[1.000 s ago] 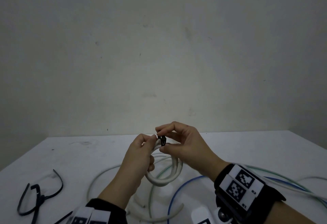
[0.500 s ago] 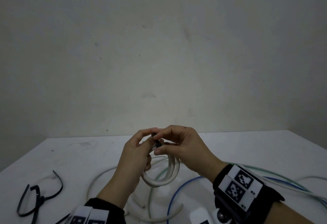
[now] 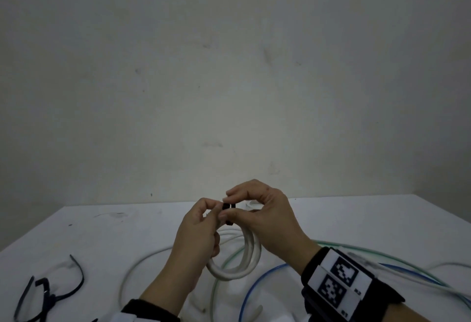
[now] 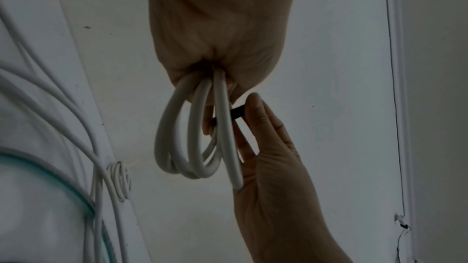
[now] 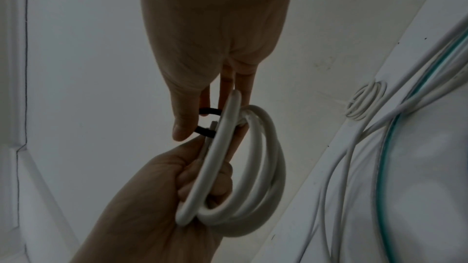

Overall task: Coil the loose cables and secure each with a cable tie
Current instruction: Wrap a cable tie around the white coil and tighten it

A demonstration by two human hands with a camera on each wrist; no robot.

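A coil of white cable hangs above the table in my left hand, whose fingers curl through the loops. A black cable tie wraps the top of the coil. My right hand pinches this tie between thumb and forefinger. The right wrist view shows two black strands of the tie beside the thumb. From the left wrist, the tie crosses the coil under the right fingertips. How far the tie is closed cannot be made out.
Spare black cable ties lie at the table's near left. Loose white, green and blue cables sprawl under and right of the hands. A small wound white coil lies on the table.
The right thumb and forefinger have re-pinched the tie at the coil's top, and the left fingertips have closed in beside them. The coil stays in the left hand, barely moved.
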